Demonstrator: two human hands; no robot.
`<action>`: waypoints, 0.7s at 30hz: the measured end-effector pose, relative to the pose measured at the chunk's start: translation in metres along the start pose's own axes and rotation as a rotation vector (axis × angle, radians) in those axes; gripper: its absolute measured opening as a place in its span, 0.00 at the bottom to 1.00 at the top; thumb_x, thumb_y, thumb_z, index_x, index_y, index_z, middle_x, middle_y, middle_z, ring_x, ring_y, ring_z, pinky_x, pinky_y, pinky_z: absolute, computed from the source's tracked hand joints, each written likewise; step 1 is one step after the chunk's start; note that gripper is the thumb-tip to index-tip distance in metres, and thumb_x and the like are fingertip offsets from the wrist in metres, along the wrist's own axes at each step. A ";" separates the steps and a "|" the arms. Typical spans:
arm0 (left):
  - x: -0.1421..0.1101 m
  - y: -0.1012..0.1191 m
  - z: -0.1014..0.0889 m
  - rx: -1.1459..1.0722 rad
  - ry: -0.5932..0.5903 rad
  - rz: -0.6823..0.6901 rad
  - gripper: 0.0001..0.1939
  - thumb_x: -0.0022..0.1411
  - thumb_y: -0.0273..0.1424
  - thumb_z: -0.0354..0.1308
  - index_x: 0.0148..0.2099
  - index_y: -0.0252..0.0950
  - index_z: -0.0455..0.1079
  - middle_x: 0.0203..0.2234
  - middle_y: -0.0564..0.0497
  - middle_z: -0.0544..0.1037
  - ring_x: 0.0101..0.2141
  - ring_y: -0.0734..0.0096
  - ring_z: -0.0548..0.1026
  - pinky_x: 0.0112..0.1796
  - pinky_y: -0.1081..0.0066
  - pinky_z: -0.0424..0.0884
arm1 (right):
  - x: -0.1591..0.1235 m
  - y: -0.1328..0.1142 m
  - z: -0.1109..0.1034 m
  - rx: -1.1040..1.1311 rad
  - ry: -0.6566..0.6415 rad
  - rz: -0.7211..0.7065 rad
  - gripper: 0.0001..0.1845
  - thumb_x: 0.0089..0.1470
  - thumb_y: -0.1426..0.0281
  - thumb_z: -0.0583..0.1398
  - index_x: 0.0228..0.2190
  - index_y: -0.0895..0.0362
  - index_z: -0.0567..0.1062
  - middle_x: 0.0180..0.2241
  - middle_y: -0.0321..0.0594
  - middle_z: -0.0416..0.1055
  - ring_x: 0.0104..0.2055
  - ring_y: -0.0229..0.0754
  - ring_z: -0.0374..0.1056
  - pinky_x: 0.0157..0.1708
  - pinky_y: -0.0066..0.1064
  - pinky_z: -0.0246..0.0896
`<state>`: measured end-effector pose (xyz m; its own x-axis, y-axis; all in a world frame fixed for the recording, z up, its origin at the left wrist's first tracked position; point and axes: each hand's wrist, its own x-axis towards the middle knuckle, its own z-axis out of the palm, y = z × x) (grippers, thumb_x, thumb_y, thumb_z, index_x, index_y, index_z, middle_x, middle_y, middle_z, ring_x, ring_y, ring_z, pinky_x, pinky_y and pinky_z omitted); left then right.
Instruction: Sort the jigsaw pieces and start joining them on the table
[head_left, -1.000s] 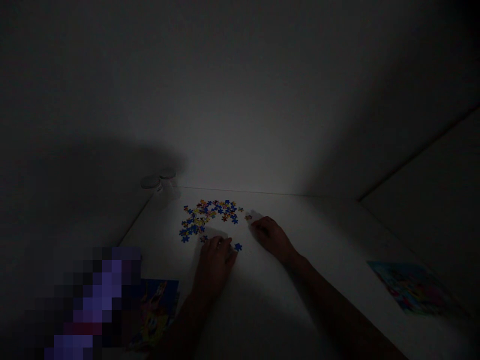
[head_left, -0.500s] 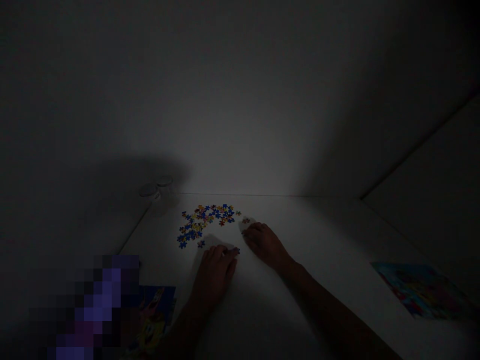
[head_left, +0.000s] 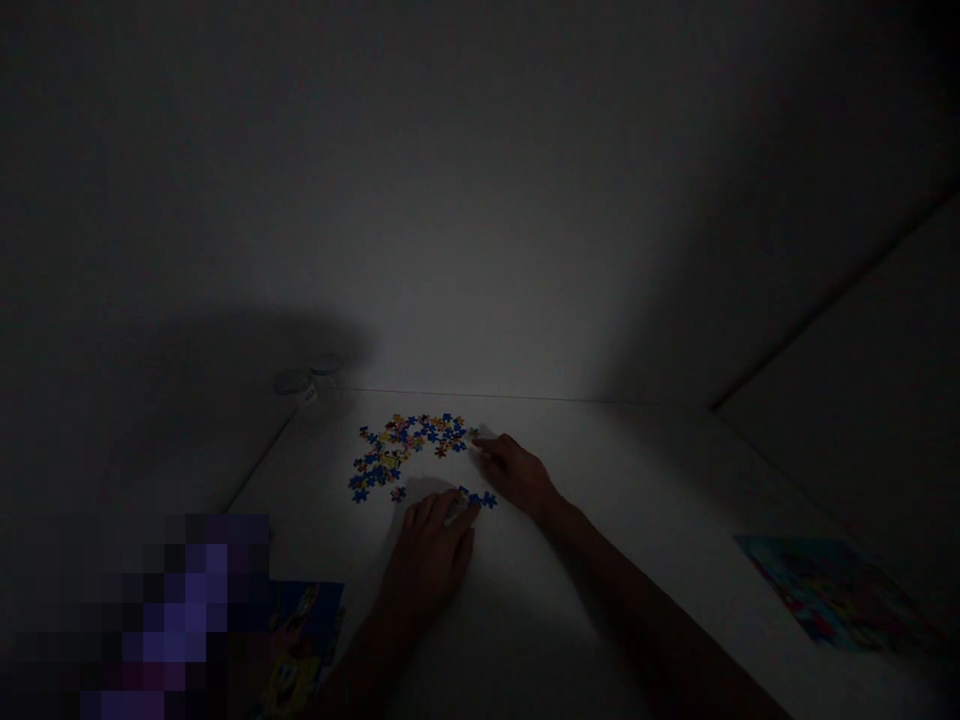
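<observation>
Head view: my left grip [head_left: 427,560] and right grip [head_left: 517,475] sit narrow beside blue puzzle pieces [head_left: 476,498]; I cannot tell whether either holds one; two jars [head_left: 307,395] stand beyond.

Dim home-like room, jigsaw pieces [head_left: 405,450] on white table [head_left: 637,490]

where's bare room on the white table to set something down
Bare white tabletop lies between the right hand and the colourful printed sheet. It's crowded around the multicoloured jigsaw pieces, beside the left hand.

A bare left hand [head_left: 427,560] is resting just beside small blue jigsaw pieces [head_left: 478,498], while the right hand [head_left: 517,475] is reaching toward a multicoloured jigsaw heap [head_left: 397,450].
</observation>
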<state>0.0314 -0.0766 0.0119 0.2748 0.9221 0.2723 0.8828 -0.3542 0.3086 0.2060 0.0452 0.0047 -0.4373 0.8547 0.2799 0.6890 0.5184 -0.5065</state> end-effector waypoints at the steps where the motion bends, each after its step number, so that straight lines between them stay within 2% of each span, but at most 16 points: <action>1: 0.000 0.000 -0.001 -0.003 -0.007 -0.001 0.18 0.66 0.30 0.49 0.55 0.45 0.69 0.55 0.47 0.70 0.54 0.58 0.66 0.52 0.53 0.65 | 0.005 -0.002 0.001 -0.082 -0.034 -0.037 0.20 0.63 0.63 0.52 0.55 0.51 0.69 0.43 0.44 0.71 0.42 0.43 0.70 0.39 0.32 0.65; 3: 0.001 0.000 -0.002 -0.007 -0.023 -0.001 0.18 0.66 0.30 0.49 0.56 0.45 0.69 0.55 0.46 0.70 0.54 0.58 0.66 0.52 0.53 0.65 | 0.010 -0.006 0.002 -0.186 -0.099 -0.099 0.22 0.64 0.61 0.52 0.57 0.49 0.67 0.43 0.45 0.70 0.42 0.44 0.70 0.40 0.32 0.65; 5: 0.001 0.000 -0.003 -0.021 -0.031 -0.001 0.19 0.66 0.30 0.48 0.57 0.44 0.68 0.56 0.47 0.69 0.55 0.59 0.66 0.52 0.53 0.65 | 0.008 -0.007 0.002 -0.188 -0.111 -0.136 0.20 0.64 0.62 0.52 0.55 0.50 0.70 0.41 0.45 0.70 0.42 0.44 0.70 0.41 0.33 0.65; 10: 0.001 -0.003 0.000 -0.082 0.010 -0.031 0.21 0.65 0.27 0.47 0.58 0.41 0.66 0.55 0.47 0.70 0.55 0.62 0.66 0.54 0.56 0.65 | -0.010 0.003 -0.005 0.105 -0.060 -0.174 0.11 0.58 0.69 0.56 0.38 0.54 0.79 0.38 0.43 0.73 0.42 0.43 0.70 0.44 0.35 0.64; 12: 0.000 -0.005 0.002 -0.104 0.022 -0.043 0.20 0.65 0.26 0.46 0.58 0.41 0.67 0.55 0.47 0.71 0.55 0.63 0.66 0.54 0.56 0.66 | -0.013 0.008 -0.006 0.244 -0.015 -0.126 0.09 0.54 0.72 0.57 0.33 0.55 0.78 0.35 0.41 0.73 0.38 0.43 0.70 0.42 0.35 0.65; 14: 0.000 -0.007 0.000 -0.121 0.043 -0.080 0.20 0.65 0.25 0.45 0.56 0.41 0.68 0.55 0.47 0.71 0.55 0.63 0.67 0.54 0.57 0.66 | -0.012 0.013 -0.007 0.335 0.098 -0.039 0.09 0.53 0.73 0.55 0.31 0.55 0.77 0.33 0.41 0.73 0.38 0.43 0.71 0.41 0.35 0.66; 17: 0.006 -0.007 -0.008 -0.106 0.031 -0.178 0.21 0.65 0.24 0.44 0.56 0.40 0.69 0.55 0.46 0.70 0.55 0.63 0.68 0.55 0.58 0.66 | -0.010 0.023 -0.010 0.293 0.253 0.076 0.12 0.53 0.74 0.53 0.32 0.56 0.76 0.34 0.42 0.72 0.37 0.44 0.70 0.41 0.36 0.65; 19: 0.014 -0.003 -0.014 -0.070 -0.014 -0.230 0.21 0.64 0.22 0.44 0.55 0.38 0.69 0.52 0.45 0.72 0.52 0.62 0.69 0.54 0.58 0.67 | -0.009 0.028 -0.011 0.218 0.242 0.079 0.13 0.54 0.75 0.52 0.34 0.57 0.77 0.35 0.43 0.72 0.36 0.43 0.70 0.40 0.35 0.65; 21: 0.024 0.008 -0.017 -0.037 -0.022 -0.217 0.20 0.64 0.21 0.44 0.53 0.36 0.69 0.47 0.43 0.74 0.48 0.62 0.72 0.50 0.59 0.70 | -0.008 0.030 -0.012 0.166 0.162 0.017 0.14 0.55 0.74 0.52 0.37 0.56 0.77 0.36 0.44 0.72 0.37 0.43 0.70 0.40 0.34 0.65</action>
<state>0.0389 -0.0604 0.0361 0.0884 0.9805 0.1758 0.9079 -0.1519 0.3907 0.2368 0.0539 -0.0031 -0.3190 0.8635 0.3907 0.5852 0.5037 -0.6355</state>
